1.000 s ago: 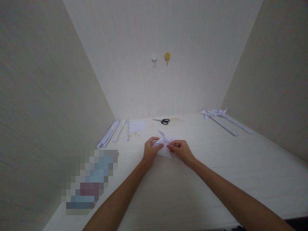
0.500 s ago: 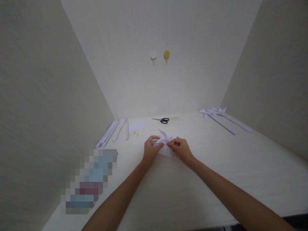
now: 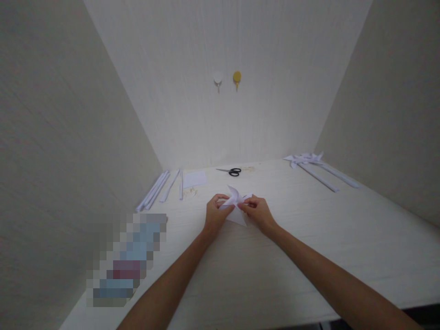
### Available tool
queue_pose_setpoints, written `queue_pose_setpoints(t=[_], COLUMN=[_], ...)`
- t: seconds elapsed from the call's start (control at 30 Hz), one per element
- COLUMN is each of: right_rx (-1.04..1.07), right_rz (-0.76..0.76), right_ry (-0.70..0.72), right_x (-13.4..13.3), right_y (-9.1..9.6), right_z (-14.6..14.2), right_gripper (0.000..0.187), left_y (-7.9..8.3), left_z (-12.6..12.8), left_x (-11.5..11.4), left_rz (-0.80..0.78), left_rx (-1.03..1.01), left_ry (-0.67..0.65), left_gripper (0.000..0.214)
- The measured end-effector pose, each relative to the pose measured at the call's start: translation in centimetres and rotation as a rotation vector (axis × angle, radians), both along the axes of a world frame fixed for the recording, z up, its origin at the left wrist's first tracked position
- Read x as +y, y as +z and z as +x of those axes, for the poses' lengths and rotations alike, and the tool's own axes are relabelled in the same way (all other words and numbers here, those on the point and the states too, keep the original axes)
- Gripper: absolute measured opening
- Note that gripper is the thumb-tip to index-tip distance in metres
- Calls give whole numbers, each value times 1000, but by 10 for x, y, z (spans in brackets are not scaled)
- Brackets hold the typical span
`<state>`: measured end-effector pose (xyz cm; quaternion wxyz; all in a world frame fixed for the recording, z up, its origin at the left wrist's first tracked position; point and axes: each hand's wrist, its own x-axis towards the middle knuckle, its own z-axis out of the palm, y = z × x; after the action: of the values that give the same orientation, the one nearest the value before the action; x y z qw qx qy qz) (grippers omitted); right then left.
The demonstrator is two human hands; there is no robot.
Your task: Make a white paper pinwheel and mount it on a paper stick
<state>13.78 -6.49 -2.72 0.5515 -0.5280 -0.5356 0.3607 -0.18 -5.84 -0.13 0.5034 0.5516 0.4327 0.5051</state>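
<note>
A white paper pinwheel (image 3: 236, 217) is held low over the table, its blades curling in toward the middle. My left hand (image 3: 216, 212) is closed on its left side, the thumb pressing near the centre. From the other side my right hand (image 3: 258, 211) pinches the paper by the centre with thumb and fingers. Both thumbs nearly meet there, and the fingertips hide part of the folds. Beyond the hands lie scissors (image 3: 234, 172) with black handles.
Rolled white paper sticks (image 3: 153, 190) and a flat paper sheet (image 3: 195, 179) lie at the left, near small pale pieces (image 3: 191, 192). Paper pinwheels on sticks (image 3: 304, 159) rest at the back right. A blurred-out item (image 3: 132, 256) is at left. Walls (image 3: 227, 123) enclose the table, with hooks (image 3: 237, 77).
The view has shifted very slightly. Both hands keep their grip on the pinwheel, whose lower corner sits a touch lower.
</note>
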Motion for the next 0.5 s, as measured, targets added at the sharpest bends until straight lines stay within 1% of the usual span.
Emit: queue_pose_setpoints(t=[0.33,0.43,0.5], right_rx=[-21,22,87], right_rz=[8,17,0], right_ry=[-11,-4,13], right_x=[-2,-4,-5], right_y=[4,6,6], right_z=[0,0,0], right_gripper=[22,20,21], left_y=[2,2,1], left_z=[1,0,0], left_x=[-2,-1,-1], left_rz=[-24,-24,-27], left_rx=[-2,-5,-2], left_ry=[-13,-21,-30], left_gripper=[32,32,32])
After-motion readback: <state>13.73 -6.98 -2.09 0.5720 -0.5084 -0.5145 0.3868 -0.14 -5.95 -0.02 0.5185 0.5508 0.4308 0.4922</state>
